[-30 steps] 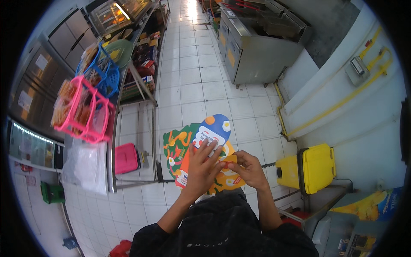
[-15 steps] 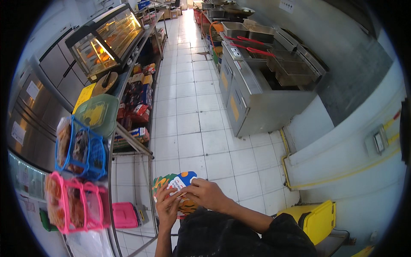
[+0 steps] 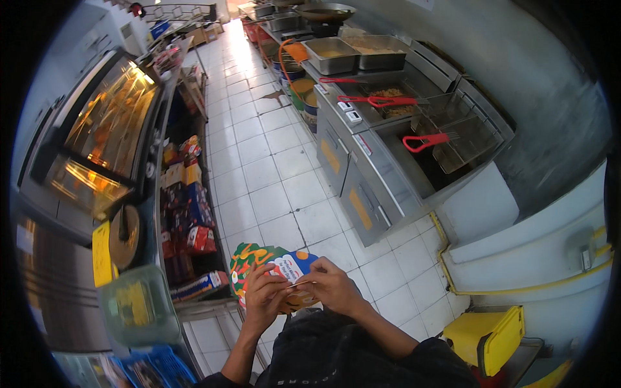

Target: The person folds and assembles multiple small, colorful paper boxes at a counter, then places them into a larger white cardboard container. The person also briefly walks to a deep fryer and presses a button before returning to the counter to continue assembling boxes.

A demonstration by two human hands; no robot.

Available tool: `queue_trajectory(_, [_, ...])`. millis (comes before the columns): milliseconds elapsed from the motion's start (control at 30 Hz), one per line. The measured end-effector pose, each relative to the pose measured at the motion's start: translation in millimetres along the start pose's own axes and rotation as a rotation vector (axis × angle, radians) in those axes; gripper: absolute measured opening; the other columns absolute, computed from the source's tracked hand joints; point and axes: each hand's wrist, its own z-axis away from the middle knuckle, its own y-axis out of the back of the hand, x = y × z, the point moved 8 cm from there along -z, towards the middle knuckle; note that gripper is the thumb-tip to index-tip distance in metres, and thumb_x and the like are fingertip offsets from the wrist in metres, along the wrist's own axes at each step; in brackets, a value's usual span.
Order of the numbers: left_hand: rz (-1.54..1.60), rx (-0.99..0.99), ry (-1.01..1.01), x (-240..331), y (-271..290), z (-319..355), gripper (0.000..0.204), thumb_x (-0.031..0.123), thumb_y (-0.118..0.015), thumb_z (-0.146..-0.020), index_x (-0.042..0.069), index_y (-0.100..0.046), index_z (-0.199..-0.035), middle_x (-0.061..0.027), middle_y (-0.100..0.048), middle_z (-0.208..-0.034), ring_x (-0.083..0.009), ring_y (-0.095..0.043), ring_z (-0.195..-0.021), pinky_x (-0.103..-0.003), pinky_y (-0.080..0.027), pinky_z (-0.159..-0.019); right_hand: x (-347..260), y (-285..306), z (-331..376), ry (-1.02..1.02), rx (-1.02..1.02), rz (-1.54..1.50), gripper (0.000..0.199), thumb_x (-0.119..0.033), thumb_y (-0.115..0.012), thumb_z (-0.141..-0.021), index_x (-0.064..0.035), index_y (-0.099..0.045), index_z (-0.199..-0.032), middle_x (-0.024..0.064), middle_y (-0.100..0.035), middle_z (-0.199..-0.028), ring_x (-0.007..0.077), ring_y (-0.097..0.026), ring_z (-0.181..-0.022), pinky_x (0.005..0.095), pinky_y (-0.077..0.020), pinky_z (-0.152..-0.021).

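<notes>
Close in front of my body, both hands grip a colourful printed cardboard food box (image 3: 253, 253), patterned in green, orange and blue with a white label. My left hand (image 3: 265, 294) is closed on its lower left edge, the fingers bent over the printed face. Opposite it, my right hand (image 3: 333, 284) pinches the right edge. Between the two hands a thin brown edge shows, and the fingertips almost meet there. My body and fingers hide the lower part of the box.
On the left, a counter bears a lit food warmer (image 3: 107, 136), a round board (image 3: 124, 236) and a green lidded tub (image 3: 139, 304); packed boxes (image 3: 194, 213) fill the shelf below. A fryer (image 3: 388, 168) with red-handled baskets stands right. A yellow bin (image 3: 488, 336) is low right.
My view has turned and moved forward along the aisle, so the fryer looks nearer and the pink basket has left the picture. Both hands keep their hold on the box.
</notes>
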Motion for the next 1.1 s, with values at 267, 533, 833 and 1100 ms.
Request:
queue_trajectory(267, [0.044, 0.046, 0.075, -113, -21, -190, 0.011, 0.004, -0.075, -0.075, 0.005, -0.068, -0.083, -0.007, -0.066, -0.091, -0.0304, -0.059, -0.11, -0.055, -0.029, -0.11, 129, 33, -168, -0.195, 0.065, -0.296, 0.038, -0.014, -0.069, -0.088, -0.0054, -0.06, -0.124, 0.0053, -0.058, -0.096, 0.015, -0.056, -0.084, 0.0271, -0.0477, -0.075])
queue_trajectory(533, [0.032, 0.244, 0.3, -211, 3, -327, 0.015, 0.009, -0.068, -0.088, -0.003, -0.062, -0.082, -0.0111, -0.062, -0.09, -0.0291, -0.058, -0.108, -0.043, -0.041, -0.099, 335, 135, -335, -0.767, 0.878, -1.129, 0.045, -0.041, -0.06, -0.093, -0.0105, -0.046, -0.123, 0.0065, -0.056, -0.103, 0.0208, -0.055, -0.096, 0.0358, -0.0475, -0.082])
queue_trajectory(833, [0.179, 0.035, 0.282, -343, -28, -546, 0.018, 0.013, -0.065, -0.092, -0.003, -0.06, -0.084, -0.0135, -0.062, -0.098, -0.0291, -0.059, -0.11, -0.039, -0.044, -0.095, 424, 227, -446, -0.613, 1.262, -1.021, 0.035, -0.033, -0.056, -0.099, -0.0111, -0.043, -0.122, 0.0107, -0.058, -0.106, 0.0242, -0.063, -0.091, 0.0408, -0.0552, -0.077])
queue_trajectory(1100, [0.278, -0.38, 0.076, -375, -84, -755, 0.021, 0.017, -0.067, -0.091, -0.003, -0.062, -0.085, -0.0131, -0.062, -0.096, -0.0286, -0.059, -0.111, -0.037, -0.047, -0.089, 434, 193, -428, -0.845, 1.455, -0.841, 0.024, -0.031, -0.048, -0.102, -0.0106, -0.051, -0.114, 0.006, -0.062, -0.084, 0.0237, -0.064, -0.068, 0.0385, -0.0547, -0.066])
